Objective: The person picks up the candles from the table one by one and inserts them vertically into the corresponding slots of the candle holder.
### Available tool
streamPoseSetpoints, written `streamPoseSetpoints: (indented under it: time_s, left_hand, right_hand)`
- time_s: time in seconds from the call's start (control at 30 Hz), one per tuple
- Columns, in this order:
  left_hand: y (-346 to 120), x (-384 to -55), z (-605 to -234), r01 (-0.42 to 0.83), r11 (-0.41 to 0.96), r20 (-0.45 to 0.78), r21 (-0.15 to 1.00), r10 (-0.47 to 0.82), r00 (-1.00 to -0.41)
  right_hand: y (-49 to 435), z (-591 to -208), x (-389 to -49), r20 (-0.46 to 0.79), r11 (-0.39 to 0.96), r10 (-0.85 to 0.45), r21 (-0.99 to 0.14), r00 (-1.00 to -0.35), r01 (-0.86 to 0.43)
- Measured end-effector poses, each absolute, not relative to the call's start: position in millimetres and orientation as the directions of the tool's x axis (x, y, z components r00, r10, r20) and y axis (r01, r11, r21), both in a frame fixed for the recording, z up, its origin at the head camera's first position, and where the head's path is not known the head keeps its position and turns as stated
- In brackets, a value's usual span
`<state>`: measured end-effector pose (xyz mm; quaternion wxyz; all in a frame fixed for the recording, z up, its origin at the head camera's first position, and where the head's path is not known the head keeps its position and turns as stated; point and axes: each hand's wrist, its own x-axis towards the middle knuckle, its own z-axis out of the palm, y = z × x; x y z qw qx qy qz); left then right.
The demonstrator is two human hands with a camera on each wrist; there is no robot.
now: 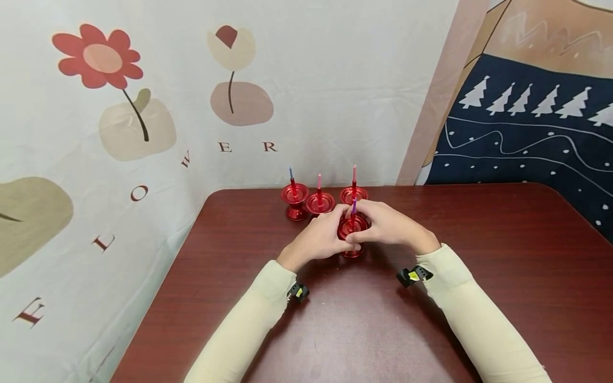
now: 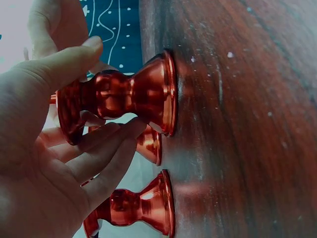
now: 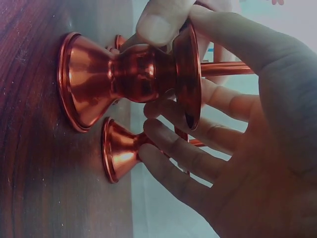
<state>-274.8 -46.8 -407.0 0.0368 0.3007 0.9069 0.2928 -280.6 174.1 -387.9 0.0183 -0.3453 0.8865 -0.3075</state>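
Observation:
A shiny red candle holder (image 1: 344,230) with a purple candle (image 1: 354,205) stands upright on the brown table. My left hand (image 1: 318,236) curls round it from the left, its thumb beside the stem. From the right, my right hand (image 1: 390,226) curls round the same holder, thumb at the dish rim. In the left wrist view, the holder's flared base (image 2: 158,94) is at the tabletop. The right wrist view shows the dish (image 3: 188,74) between my thumb and spread fingers. The hands hide part of the holder.
Behind my hands stand three more red holders: one with a blue candle (image 1: 295,194) at the left, a middle one with a pink candle (image 1: 319,182), and one with a red-pink candle (image 1: 354,174) at the right. A printed cloth (image 1: 335,106) hangs behind the table (image 1: 503,255).

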Motion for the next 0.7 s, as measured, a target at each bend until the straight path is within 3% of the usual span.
streamPoseSetpoints:
  time_s: [0.5,0.7]
  left_hand:
    - [-48.2,-273.5,-404.1,0.538,0.629,0.088,0.562,0.601,-0.794]
    - [-53.0,-273.9,-396.4,0.531,0.553,0.116,0.642,0.615,-0.780]
  right_hand:
    - [186.0,-382.9,-281.0,0.116,0.597,-0.605,-0.588,-0.788,-0.546]
    - [201.6,-382.7,-285.3,0.093,0.635,-0.559,-0.591,-0.824,-0.498]
